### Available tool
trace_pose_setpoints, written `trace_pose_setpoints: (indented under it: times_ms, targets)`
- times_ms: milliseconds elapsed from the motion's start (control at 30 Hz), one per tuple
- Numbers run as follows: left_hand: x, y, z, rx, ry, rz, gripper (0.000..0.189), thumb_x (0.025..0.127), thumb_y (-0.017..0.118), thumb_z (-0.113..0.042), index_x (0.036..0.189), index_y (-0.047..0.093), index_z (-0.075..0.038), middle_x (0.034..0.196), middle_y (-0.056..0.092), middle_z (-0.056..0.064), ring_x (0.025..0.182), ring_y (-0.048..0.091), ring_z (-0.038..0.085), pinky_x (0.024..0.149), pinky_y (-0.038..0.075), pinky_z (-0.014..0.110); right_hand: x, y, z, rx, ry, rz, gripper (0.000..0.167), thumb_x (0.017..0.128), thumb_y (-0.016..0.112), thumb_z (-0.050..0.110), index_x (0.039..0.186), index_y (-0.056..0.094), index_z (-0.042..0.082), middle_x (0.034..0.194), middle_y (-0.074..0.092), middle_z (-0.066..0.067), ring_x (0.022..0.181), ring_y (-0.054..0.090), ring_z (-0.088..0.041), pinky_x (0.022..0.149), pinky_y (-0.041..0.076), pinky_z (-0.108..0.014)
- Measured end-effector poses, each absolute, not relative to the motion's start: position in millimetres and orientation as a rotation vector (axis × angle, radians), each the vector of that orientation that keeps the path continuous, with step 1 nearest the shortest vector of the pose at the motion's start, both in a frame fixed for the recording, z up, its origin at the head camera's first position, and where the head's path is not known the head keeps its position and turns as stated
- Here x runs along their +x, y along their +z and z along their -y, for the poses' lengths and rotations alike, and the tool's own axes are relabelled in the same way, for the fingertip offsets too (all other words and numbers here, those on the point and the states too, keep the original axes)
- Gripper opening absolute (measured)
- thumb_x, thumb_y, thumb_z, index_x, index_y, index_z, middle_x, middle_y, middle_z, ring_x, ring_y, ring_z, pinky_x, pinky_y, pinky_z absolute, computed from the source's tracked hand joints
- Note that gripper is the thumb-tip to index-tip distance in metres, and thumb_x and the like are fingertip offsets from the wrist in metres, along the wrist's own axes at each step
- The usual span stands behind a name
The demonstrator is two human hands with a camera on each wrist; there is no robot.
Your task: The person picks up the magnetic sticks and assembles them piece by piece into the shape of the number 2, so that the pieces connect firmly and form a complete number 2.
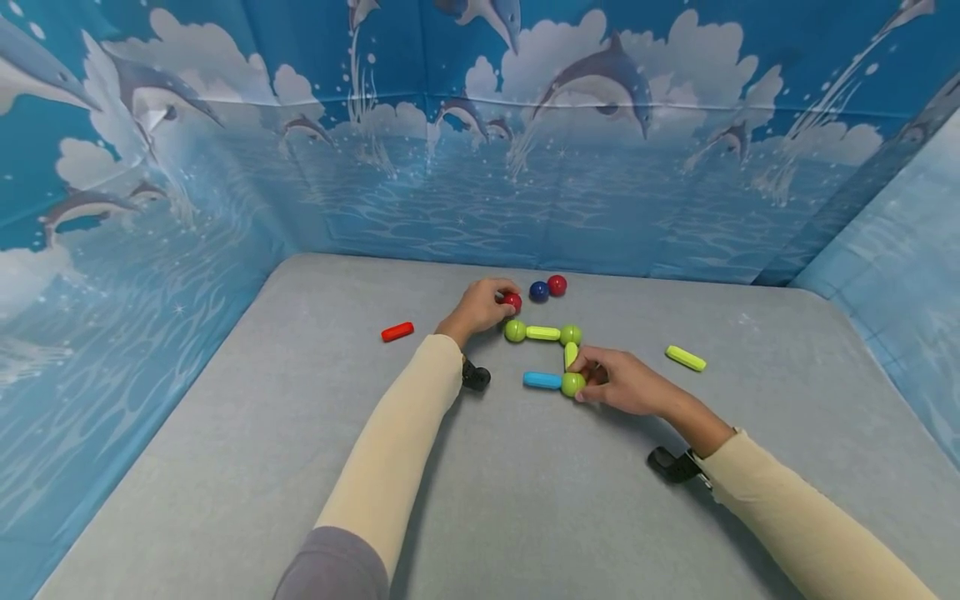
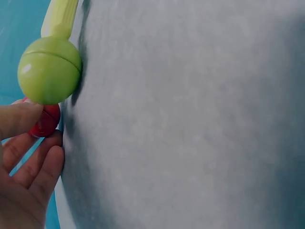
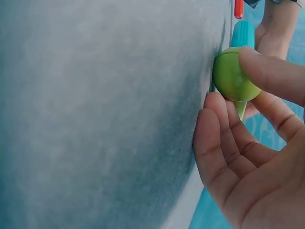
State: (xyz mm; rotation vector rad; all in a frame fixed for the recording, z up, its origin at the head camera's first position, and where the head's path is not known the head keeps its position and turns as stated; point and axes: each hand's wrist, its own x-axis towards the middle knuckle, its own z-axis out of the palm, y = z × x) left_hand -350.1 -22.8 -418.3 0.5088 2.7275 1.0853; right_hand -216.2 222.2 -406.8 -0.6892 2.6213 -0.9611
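Note:
My left hand (image 1: 480, 307) pinches a red ball (image 1: 512, 302) between thumb and fingers; the left wrist view shows this red ball (image 2: 46, 120) partly behind a green ball (image 2: 50, 70). On the table lies a joined chain: a green ball (image 1: 515, 331), a yellow-green rod (image 1: 543, 333), a second green ball (image 1: 571, 334), another yellow-green rod (image 1: 571, 357), a third green ball (image 1: 573, 384) and a blue rod (image 1: 542, 380) pointing left. With thumb and fingers my right hand (image 1: 626, 382) holds the chain at that third green ball (image 3: 233, 76), covering part of the rod beside it.
Behind the chain sit a dark blue ball (image 1: 539, 292) and a red ball (image 1: 557, 285) side by side. A loose red rod (image 1: 397, 332) lies left, a loose yellow-green rod (image 1: 686, 358) right. Dolphin-printed curtains (image 1: 480, 192) border the grey table (image 1: 315, 467).

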Motion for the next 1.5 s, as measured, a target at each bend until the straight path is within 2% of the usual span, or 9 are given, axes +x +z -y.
trace_pose_setpoints:
  times_ms: [300, 500, 767, 1067, 1500]
  targets:
    - [-345.3, -417.1, 25.2, 0.479, 1.184, -2.695, 0.031, 0.097, 0.064, -0.016, 0.128, 0.065, -0.017, 0.131, 0.062, 0.005, 0.115, 0.062, 0.022, 0.088, 0.054, 0.034, -215.6, -407.9, -225.5, -0.702, -0.950, -2.623, 0.022, 0.090, 0.072, 0.010, 0.109, 0.061, 0.010, 0.099, 0.067, -0.007, 0.085, 0.060, -0.015, 0.067, 0.050, -0.025]
    - [-335.8, -400.9, 35.5, 0.511, 1.212, -2.731, 0.034, 0.096, 0.064, -0.017, 0.130, 0.064, -0.016, 0.127, 0.063, 0.005, 0.104, 0.060, 0.021, 0.080, 0.050, 0.032, -215.7, -405.9, -228.1, -0.694, -0.951, -2.625, 0.021, 0.090, 0.071, 0.011, 0.109, 0.061, 0.011, 0.101, 0.067, -0.007, 0.086, 0.060, -0.015, 0.067, 0.049, -0.025]
    - [-303.5, -377.7, 64.3, 0.699, 1.145, -2.779, 0.034, 0.093, 0.069, -0.012, 0.127, 0.066, -0.010, 0.122, 0.068, 0.006, 0.102, 0.062, 0.021, 0.081, 0.054, 0.034, -217.0, -402.9, -228.5, -0.712, -0.968, -2.631, 0.022, 0.090, 0.071, 0.008, 0.110, 0.061, 0.010, 0.099, 0.066, -0.008, 0.083, 0.059, -0.015, 0.066, 0.050, -0.025]
    - [-251.0, -386.1, 83.0, 0.811, 1.113, -2.689, 0.032, 0.087, 0.075, -0.009, 0.119, 0.069, -0.012, 0.113, 0.071, 0.005, 0.096, 0.066, 0.018, 0.072, 0.054, 0.024, -217.1, -402.9, -225.4, -0.732, -0.973, -2.621, 0.022, 0.090, 0.071, 0.008, 0.109, 0.061, 0.011, 0.101, 0.066, -0.008, 0.085, 0.060, -0.014, 0.069, 0.050, -0.025]
    - [-241.4, -405.0, 71.3, 0.782, 1.109, -2.643, 0.029, 0.087, 0.076, -0.009, 0.114, 0.071, -0.014, 0.109, 0.072, 0.004, 0.094, 0.064, 0.017, 0.069, 0.050, 0.022, -216.5, -406.9, -223.2, -0.722, -0.990, -2.605, 0.022, 0.090, 0.071, 0.009, 0.109, 0.060, 0.009, 0.101, 0.066, -0.008, 0.086, 0.059, -0.015, 0.067, 0.049, -0.025]
